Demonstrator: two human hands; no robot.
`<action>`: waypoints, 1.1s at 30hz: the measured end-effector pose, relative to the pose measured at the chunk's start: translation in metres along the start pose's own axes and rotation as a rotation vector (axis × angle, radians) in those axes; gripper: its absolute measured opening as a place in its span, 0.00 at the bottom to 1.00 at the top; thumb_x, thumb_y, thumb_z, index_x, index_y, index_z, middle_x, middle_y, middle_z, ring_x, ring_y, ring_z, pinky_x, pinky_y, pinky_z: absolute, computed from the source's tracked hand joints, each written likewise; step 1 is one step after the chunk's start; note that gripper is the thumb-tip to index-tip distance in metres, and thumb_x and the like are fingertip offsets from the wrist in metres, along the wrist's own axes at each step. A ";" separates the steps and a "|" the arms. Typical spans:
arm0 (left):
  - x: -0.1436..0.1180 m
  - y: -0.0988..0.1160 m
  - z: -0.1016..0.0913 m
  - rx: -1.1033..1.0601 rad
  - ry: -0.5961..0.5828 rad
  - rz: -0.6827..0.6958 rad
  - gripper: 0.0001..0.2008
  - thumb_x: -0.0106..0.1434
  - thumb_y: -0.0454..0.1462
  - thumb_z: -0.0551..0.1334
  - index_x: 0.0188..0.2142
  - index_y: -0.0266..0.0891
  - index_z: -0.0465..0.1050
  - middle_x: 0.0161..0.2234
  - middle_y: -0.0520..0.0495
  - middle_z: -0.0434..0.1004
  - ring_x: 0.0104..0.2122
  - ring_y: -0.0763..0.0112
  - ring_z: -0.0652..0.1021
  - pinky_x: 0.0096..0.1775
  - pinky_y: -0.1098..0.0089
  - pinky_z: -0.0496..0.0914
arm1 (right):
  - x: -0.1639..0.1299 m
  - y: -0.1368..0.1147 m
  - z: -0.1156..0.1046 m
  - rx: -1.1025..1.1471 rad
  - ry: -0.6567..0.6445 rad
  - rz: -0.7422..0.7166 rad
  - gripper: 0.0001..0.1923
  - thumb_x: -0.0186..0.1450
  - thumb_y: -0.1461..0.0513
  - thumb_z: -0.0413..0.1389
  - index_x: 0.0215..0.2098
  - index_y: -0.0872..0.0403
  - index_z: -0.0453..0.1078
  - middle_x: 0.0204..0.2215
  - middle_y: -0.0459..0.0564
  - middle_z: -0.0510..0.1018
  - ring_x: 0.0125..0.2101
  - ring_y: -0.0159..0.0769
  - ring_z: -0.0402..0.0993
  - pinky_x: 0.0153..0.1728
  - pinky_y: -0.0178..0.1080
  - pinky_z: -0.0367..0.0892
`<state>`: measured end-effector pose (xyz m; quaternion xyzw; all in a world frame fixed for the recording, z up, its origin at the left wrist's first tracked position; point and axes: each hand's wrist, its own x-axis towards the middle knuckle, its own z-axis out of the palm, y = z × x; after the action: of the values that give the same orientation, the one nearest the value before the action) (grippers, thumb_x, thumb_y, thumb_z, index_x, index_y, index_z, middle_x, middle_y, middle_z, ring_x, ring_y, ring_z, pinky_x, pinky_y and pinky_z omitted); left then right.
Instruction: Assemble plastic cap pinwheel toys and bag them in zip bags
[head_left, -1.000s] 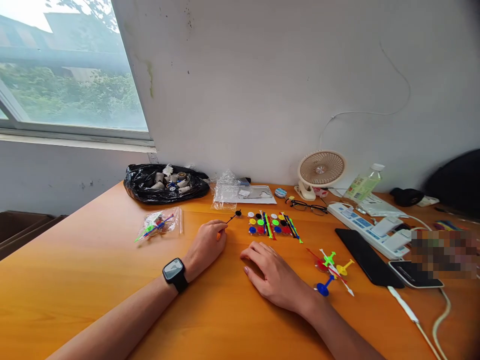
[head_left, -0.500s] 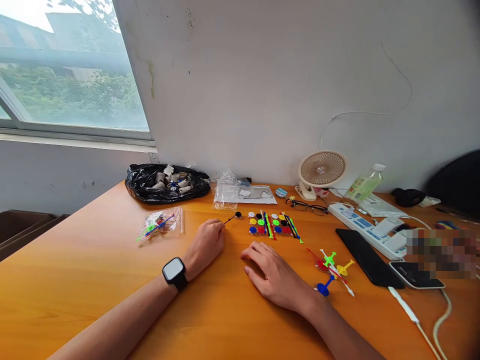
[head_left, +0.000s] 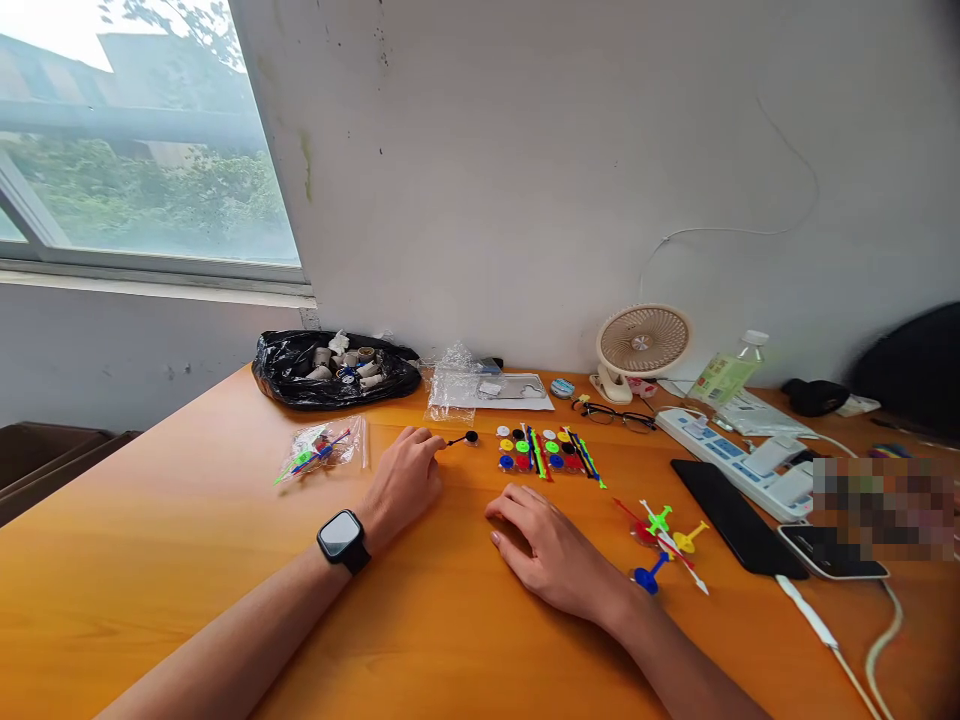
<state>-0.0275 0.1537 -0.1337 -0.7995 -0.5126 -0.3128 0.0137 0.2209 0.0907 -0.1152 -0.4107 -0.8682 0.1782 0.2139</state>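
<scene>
My left hand (head_left: 409, 472), with a black watch on the wrist, is closed around one end of a black suction-cup dart (head_left: 471, 438). The dart's round cup points right and lies on or just above the wooden table. My right hand (head_left: 541, 548) rests palm down on the table, fingers loosely curved and apart, holding nothing. Beyond it, coloured suction cups (head_left: 523, 448) stand in rows beside bundled dart sticks (head_left: 537, 452). To its right lies a loose pile of darts in blue (head_left: 646, 579), yellow (head_left: 688, 538), green, red and white.
A clear bag of darts (head_left: 322, 448) lies left. Behind are a black plastic bag (head_left: 277, 372), clear packaging (head_left: 451, 385), glasses (head_left: 619, 415) and a clip fan (head_left: 643, 342). A bottle (head_left: 727, 372), power strip (head_left: 727, 455) and black phone (head_left: 731, 515) occupy the right side.
My left hand has moved slightly left and away from me, and the black dart has shifted a little left and lies more level. My right hand is almost still.
</scene>
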 end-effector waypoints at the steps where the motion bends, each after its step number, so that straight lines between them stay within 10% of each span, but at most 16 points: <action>1: 0.000 0.002 -0.002 0.011 0.009 0.003 0.18 0.62 0.22 0.56 0.42 0.39 0.79 0.37 0.42 0.79 0.41 0.55 0.76 0.43 0.61 0.72 | 0.000 0.000 0.000 0.000 0.006 -0.003 0.08 0.72 0.67 0.55 0.46 0.50 0.71 0.43 0.50 0.76 0.45 0.41 0.73 0.50 0.44 0.70; 19: -0.008 0.023 -0.007 -0.294 -0.088 0.186 0.14 0.69 0.26 0.49 0.40 0.42 0.68 0.39 0.45 0.72 0.39 0.60 0.71 0.43 0.63 0.68 | 0.004 0.008 0.007 0.154 0.107 0.131 0.15 0.73 0.64 0.54 0.57 0.49 0.68 0.38 0.48 0.78 0.38 0.39 0.76 0.43 0.41 0.71; 33: -0.011 0.028 -0.007 -0.511 -0.027 0.120 0.11 0.74 0.29 0.50 0.44 0.42 0.69 0.41 0.46 0.73 0.40 0.64 0.75 0.44 0.65 0.69 | 0.011 0.013 0.009 0.396 0.186 0.184 0.09 0.73 0.57 0.55 0.36 0.52 0.72 0.32 0.47 0.75 0.31 0.36 0.70 0.33 0.38 0.65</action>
<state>-0.0107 0.1290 -0.1258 -0.8101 -0.3686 -0.4201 -0.1769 0.2184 0.1064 -0.1263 -0.4527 -0.7520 0.3250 0.3521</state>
